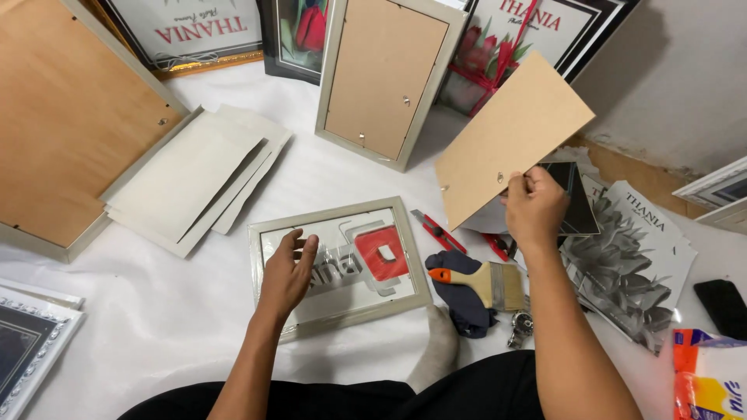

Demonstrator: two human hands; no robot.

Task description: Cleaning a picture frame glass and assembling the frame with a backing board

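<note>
Left hand: my left hand (288, 268) lies flat and open on the glass of the small grey frame (340, 264), fingers spread over its left half, pinning it down.
Right hand: my right hand (534, 208) is closed in a pinch on the lower edge of the brown backing board (513, 136), which I hold tilted in the air above the right side of the white sheet (156, 311).
Frame: it lies face down near the middle of the sheet, just in front of my knees.
Doing it well: I judge the board should come down square to the frame's opening, one long edge first, with my left fingers drawn clear of the recess.
Close by: a paintbrush (482, 284) on a dark cloth (459, 299) touches the frame's right corner; a red cutter (437, 231) lies just beyond.
In the way: the brush and cloth crowd the right edge; loose grey cards (191, 179) sit left, well apart.
Around: larger frames lean at the far edge; printed sheets (638, 257) pile at the right.
</note>
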